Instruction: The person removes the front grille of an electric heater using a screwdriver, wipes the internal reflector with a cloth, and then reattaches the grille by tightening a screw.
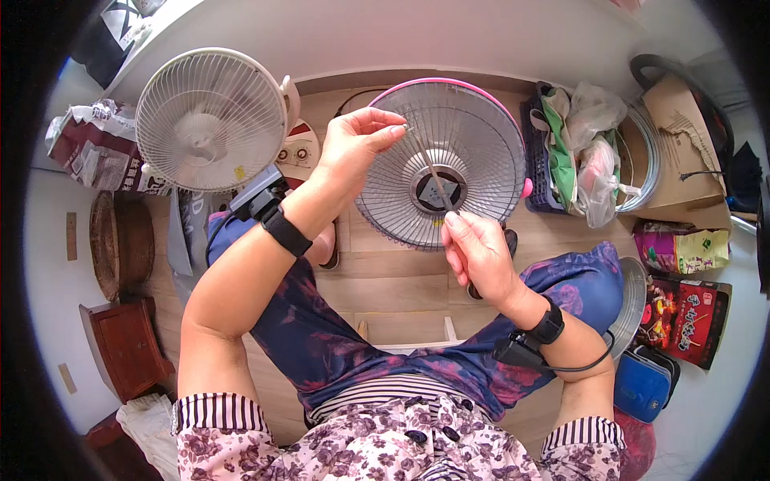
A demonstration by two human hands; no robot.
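My right hand (480, 252) is closed around the lower end of a long, thin metal tool (434, 173), which slants up and to the left; its exact kind is unclear. Near the tool's upper tip, my left hand (357, 148) is raised with thumb and forefinger pinched together. Whatever lies between those fingertips is too small to make out. Behind both hands stands a round fan (489, 120) with a wire grille, a pink rim and a grey centre. The tool crosses in front of this grille, and I cannot tell whether it touches.
A white fan (210, 104) stands at the left, beside a maroon bag (92, 152). To the right are a dark crate (545, 184) with plastic bags, coiled wire (651, 160) and a cardboard box (682, 136). Lower right lie a red package (688, 321) and a blue pouch (643, 385).
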